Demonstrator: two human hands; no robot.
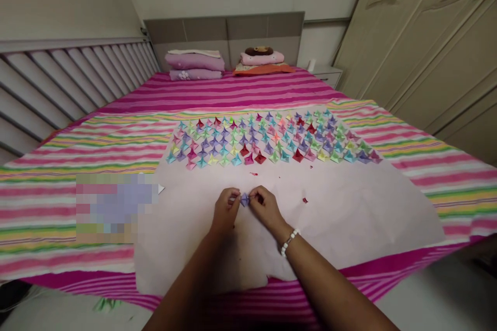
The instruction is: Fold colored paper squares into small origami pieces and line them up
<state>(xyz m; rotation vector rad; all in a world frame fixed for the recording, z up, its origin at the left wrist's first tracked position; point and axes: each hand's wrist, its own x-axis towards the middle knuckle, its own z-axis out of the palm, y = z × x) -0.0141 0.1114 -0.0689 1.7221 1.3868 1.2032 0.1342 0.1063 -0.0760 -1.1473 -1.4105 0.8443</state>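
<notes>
A small purple folded-paper piece [244,199] is held between my two hands, just above a large pale paper sheet [349,207]. My left hand [228,208] pinches its left side. My right hand [267,206], with a white beaded bracelet [289,242] on the wrist, pinches its right side. Beyond my hands, rows of folded-paper pieces [260,156] in many colours stand across the far part of the sheet. Tiny red scraps [305,200] lie on the sheet to the right of my right hand, and a small red bit [253,174] lies ahead of it.
The sheet lies on a bed with a striped cover [407,165]. A blurred-out patch [116,209] hides something at the left. Folded bedding [196,64] and pillows [263,58] sit by the headboard [186,36]. A railing [70,72] runs along the left, a wardrobe [419,51] along the right.
</notes>
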